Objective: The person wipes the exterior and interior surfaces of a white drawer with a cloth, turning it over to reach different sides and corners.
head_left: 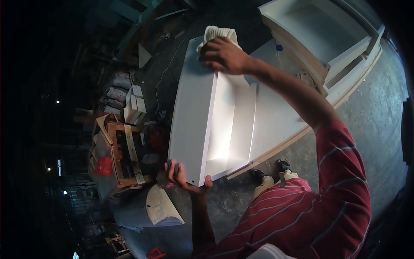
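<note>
A white drawer-like box point(189, 116) stands on its side on a white board point(276, 125), its open inside facing right. My right hand point(226, 56) is closed on a pale ribbed cloth point(222, 33) at the far end of the box's upper panel. At the near corner, my left hand point(187, 179) grips the box, with its fingers along the left edge and its thumb on the right side. Small dark holes show near the panel's corners.
Another white drawer unit point(315, 34) lies at the upper right, beside a blue cap point(279, 48). To the left are a wooden frame point(129, 151), stacked white blocks point(135, 105) and bags point(116, 94). A red object point(155, 253) lies on the floor.
</note>
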The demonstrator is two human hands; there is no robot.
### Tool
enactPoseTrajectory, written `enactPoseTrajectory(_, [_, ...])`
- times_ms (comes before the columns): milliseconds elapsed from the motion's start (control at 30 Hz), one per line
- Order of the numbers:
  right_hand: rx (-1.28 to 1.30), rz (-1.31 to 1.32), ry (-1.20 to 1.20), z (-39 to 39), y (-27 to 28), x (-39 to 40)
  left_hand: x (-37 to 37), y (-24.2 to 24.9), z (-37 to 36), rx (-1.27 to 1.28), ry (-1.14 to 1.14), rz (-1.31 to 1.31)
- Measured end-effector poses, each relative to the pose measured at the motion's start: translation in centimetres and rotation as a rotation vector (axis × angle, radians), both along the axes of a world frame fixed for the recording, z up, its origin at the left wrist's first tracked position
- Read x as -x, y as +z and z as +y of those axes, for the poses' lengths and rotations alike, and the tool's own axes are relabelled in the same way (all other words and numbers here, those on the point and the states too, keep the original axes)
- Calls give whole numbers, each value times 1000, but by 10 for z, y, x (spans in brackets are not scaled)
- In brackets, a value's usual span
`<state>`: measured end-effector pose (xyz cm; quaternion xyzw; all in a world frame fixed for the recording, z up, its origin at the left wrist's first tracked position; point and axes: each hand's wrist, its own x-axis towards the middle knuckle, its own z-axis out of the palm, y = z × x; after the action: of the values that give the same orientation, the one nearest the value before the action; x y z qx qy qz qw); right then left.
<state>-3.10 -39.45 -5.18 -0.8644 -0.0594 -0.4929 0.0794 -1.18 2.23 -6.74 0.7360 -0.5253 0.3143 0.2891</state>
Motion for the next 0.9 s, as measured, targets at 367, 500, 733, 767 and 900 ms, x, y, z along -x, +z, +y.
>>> enactPoseTrajectory(367, [-983, -395, -347, -111, 53, -32, -1, -4, -9, 79, -35, -28])
enactPoseTrajectory(500, [-1052, -407, 158, -53, 110, -8, 3, -4, -10, 96, -43, -4])
enactPoseTrajectory(733, [219, 359, 194, 140, 22, 21, 6, 2, -11, 74, -84, 17])
enactPoseTrajectory(767, [219, 368, 192, 135, 28, 18, 6, 1, -10, 69, -72, 29])
enactPoseTrajectory(900, [187, 768, -351, 24, 38, -22, 5, -4, -9, 59, -65, 59])
